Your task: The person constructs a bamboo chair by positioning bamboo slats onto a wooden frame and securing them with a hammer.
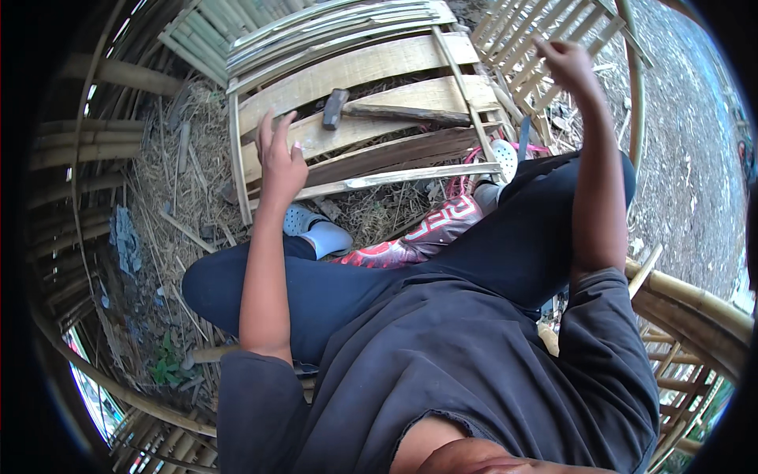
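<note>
A low slatted frame [371,182] of split bamboo and pale planks lies in front of me. My left hand [282,162] is over its near left part, fingers spread and nothing in them; whether it touches the slats I cannot tell. Across the planks lies a hammer [335,109] with a heavy metal head and a wooden handle pointing right. Raised past the frame's far right side, my right hand [564,65] has its fingers curled closed. It is near a bamboo lattice [537,47]; anything inside the fingers is too small or hidden to make out.
Green-grey bamboo strips [193,43] lie at the far left. A patterned red and grey sack [442,229] lies between my feet, and a flat grey blade-like piece [524,136] stands by my right shoe [504,158]. Bamboo rails [695,308] border the right; straw and scraps cover the ground.
</note>
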{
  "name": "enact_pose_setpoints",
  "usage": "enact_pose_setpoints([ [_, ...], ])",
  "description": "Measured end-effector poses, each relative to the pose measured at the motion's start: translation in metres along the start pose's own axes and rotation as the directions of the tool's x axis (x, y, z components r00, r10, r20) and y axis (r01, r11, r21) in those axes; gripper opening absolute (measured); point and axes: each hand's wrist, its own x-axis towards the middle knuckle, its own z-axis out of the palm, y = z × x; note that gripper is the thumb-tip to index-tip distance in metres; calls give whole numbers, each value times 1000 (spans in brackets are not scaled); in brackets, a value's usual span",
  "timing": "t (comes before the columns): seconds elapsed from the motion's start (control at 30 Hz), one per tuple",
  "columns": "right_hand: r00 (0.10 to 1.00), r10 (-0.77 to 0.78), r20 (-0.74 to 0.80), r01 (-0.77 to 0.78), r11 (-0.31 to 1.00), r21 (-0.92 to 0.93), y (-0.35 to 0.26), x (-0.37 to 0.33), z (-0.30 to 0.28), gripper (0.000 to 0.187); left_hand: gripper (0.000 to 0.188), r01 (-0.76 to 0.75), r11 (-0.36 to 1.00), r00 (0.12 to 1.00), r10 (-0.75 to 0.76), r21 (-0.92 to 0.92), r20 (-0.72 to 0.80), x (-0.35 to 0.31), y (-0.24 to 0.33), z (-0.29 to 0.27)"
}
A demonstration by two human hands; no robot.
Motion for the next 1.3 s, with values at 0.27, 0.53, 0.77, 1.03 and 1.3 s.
enact_pose_setpoints([
  [0.27,763,442,-473,-102,804,586,99,-138,-127,38,41,-419,795,803,550,-438,231,58,187,-14],
  [0.53,532,822,-203,-832,552,58,315,-218,1,43,35,-474,230,542,837,-850,-76,70,378,51],
  [0.77,349,893,285,-703,49,709,362,-202,140,52,33,-346,233,640,767,-909,-47,32,453,198],
  [1.03,545,787,289,-528,55,847,386,-174,177,50,42,-191,315,718,690,-930,86,25,474,213],
  [1.3,576,817,44,-614,396,682,286,-154,60,46,66,158,349,805,496,-924,325,44,460,225],
])
